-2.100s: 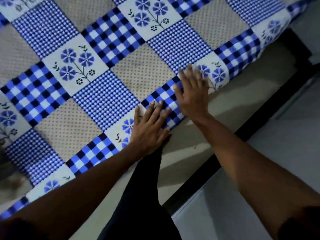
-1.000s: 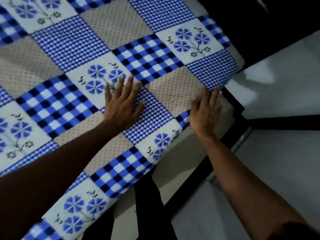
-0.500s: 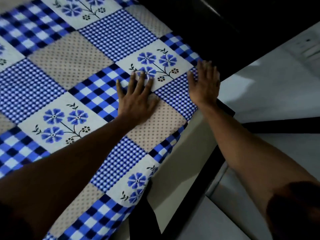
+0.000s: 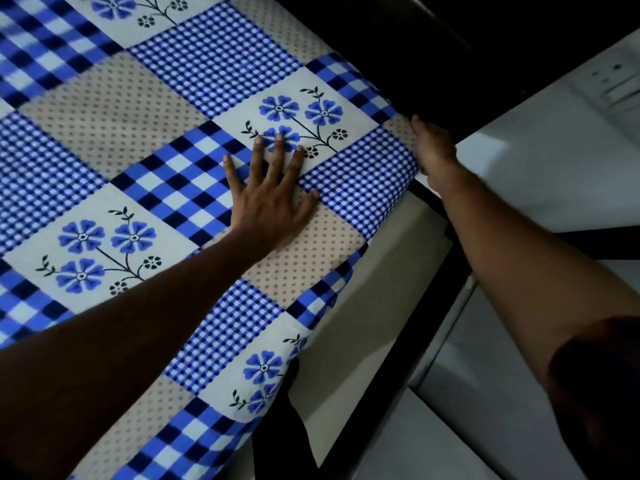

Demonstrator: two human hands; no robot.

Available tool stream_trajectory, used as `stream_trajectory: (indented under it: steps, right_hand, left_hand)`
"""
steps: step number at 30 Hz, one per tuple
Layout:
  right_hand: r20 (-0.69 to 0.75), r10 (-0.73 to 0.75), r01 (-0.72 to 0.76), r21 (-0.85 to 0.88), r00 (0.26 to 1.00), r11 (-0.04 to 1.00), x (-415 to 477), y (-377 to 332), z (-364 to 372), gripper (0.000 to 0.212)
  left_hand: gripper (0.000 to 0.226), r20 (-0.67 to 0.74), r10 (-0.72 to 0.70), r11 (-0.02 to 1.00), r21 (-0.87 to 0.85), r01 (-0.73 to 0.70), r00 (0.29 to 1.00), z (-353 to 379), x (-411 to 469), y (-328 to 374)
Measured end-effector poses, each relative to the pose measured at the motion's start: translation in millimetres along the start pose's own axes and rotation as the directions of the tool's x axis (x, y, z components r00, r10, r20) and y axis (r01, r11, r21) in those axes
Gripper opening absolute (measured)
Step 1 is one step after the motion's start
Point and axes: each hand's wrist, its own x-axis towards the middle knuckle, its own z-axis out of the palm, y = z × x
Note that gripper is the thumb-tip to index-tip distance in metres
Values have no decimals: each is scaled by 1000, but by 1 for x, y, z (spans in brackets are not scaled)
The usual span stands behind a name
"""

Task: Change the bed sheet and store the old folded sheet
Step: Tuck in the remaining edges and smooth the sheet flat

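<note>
Blue patchwork sheet (image 4: 214, 43) under left hand (image 4: 270, 202), fingers (image 4: 275, 161) spread flat; right hand (image 4: 434, 147) at its corner, fingers hidden, state unclear.

So the blue patchwork bed sheet (image 4: 173, 98) is spread flat over the bed, all checks, dots and flower squares. The left hand (image 4: 273, 199) lies flat on it, fingers spread, near the bed's corner. The right hand (image 4: 433, 147) is right at that corner on the sheet's edge, but its fingers are mostly hidden, so I can't tell the grip. The cream mattress side (image 4: 363, 323) shows below the overhang, with the dark bed frame (image 4: 398, 375) beside it.
</note>
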Motion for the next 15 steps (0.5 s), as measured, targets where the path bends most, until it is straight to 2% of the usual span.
stream_trajectory:
  steps: [2,5,7,8,10,12,15]
  right_hand:
    - [-40,17,-18,-32,999,999,-3,2,-3,50]
    - [-190,-11,-2,-65,982,998,-28,13,-4,51]
    - [-318,-85,57,-96,944,994,-63,15,1,41]
    - [-374,-170,127,-138,912,982,-86,14,8,36]
    - [-355,-402,352,-199,844,915,-133,10,33,32]
    - [-262,-598,562,-205,758,802,-191,7,71,27]
    - [-99,-710,689,-179,697,702,-285,2,138,22]
  left_hand:
    - [76,4,5,1000,-4,-5,1000,-1,-1,2]
    - [75,27,59,998,-7,-59,998,-1,-12,8]
    - [75,38,125,992,0,-125,991,-2,-31,12]
    - [74,45,150,989,5,-150,988,-3,-45,11]
    - [68,32,181,983,5,-181,983,-2,-76,5]
    - [61,-5,180,983,-23,-180,984,-3,-120,-9]
    - [53,-59,138,987,-70,-142,989,-4,-198,-41]
